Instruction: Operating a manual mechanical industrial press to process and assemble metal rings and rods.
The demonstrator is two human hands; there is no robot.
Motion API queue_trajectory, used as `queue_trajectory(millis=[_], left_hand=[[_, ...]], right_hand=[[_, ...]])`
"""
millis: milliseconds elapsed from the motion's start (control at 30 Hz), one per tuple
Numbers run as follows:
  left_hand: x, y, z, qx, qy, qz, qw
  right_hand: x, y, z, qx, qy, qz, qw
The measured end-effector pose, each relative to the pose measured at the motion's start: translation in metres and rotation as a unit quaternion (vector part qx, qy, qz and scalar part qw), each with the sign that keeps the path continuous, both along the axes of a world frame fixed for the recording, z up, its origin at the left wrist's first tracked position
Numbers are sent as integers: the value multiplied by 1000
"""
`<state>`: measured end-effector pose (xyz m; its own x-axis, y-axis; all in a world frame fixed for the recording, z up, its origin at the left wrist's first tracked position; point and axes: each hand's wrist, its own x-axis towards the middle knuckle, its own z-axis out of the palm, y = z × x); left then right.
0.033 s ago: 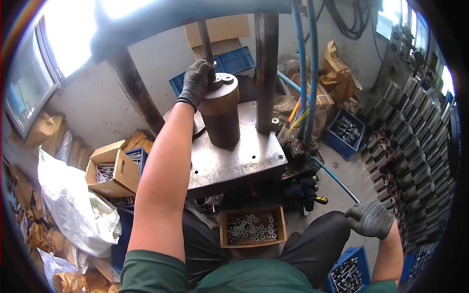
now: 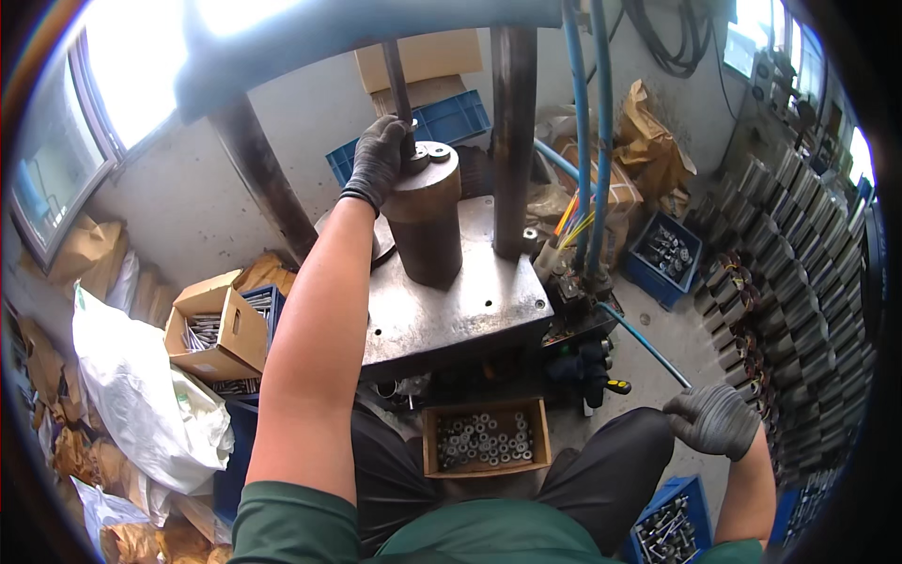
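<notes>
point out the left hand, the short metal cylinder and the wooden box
Left hand [image 2: 378,158], head view: gloved back
Short metal cylinder [image 2: 425,246], head view: its side
Wooden box [image 2: 540,434], head view: right wall

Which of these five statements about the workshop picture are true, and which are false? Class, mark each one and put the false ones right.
1. The left hand is at the top of the upright metal cylinder. True.
2. The right hand rests on the cylinder as well. False: it is curled at the end of a rod.
3. Both hands are gloved. True.
4. The wooden box of small metal rings stands on the metal table. False: it is lower down, between the person's legs.
5. A white sack lies on the person's left. True.
</notes>
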<state>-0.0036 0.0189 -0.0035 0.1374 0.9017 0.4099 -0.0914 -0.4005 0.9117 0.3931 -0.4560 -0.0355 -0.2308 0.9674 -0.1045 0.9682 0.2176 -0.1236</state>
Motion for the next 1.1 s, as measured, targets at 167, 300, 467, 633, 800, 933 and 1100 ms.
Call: queue_trajectory(millis=[167,300,467,633,800,933,1100], left_hand=[[-8,11,-7,35,50,35,998],[-9,16,-10,43,32,21,998],[-4,16,-11,56,9,34,998],[-7,19,-12,25,45,40,998],[-2,5,-8,40,34,39,998],[-2,-4,-4,29,20,-2,999],[2,-14,-2,56,27,7,998]], right_hand=[[1,2,2,37,10,1,999],[-4,4,4,-25,-9,-14,1000],[8,1,-6,-7,-16,7,1000],[-1,6,4,21,26,-30,999],[-9,20,21,102,34,-75,991],[-15,89,50,371,80,-79,922],[-6,176,93,418,149,-104,890]])
